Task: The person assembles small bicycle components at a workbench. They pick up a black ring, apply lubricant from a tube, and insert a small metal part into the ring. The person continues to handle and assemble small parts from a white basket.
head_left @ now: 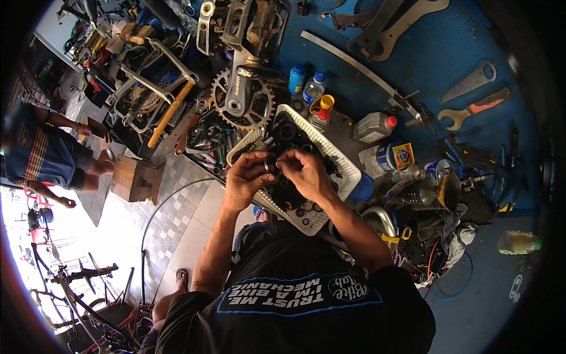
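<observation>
My left hand (246, 177) grips a small black ring (270, 163) upright between thumb and fingers. Close against it, my right hand (305, 176) is pinched, its fingertips at the ring's right side. Whether those fingertips hold the ring or some tiny part cannot be made out. Both hands are above a white plastic basket (345, 162) filled with dark small parts, with several loose rings (306, 206) at its near end. Just beyond the basket stands a bicycle crank with a toothed chainring (237, 103).
Bottles (314, 85), a grey container with a red cap (374, 128) and a tub (386, 157) stand right of the basket. Wrenches (471, 110) hang on the blue panel. A hammer (171, 115) lies left among bike parts. Another person (47, 147) is at far left, near a wooden stool (134, 180).
</observation>
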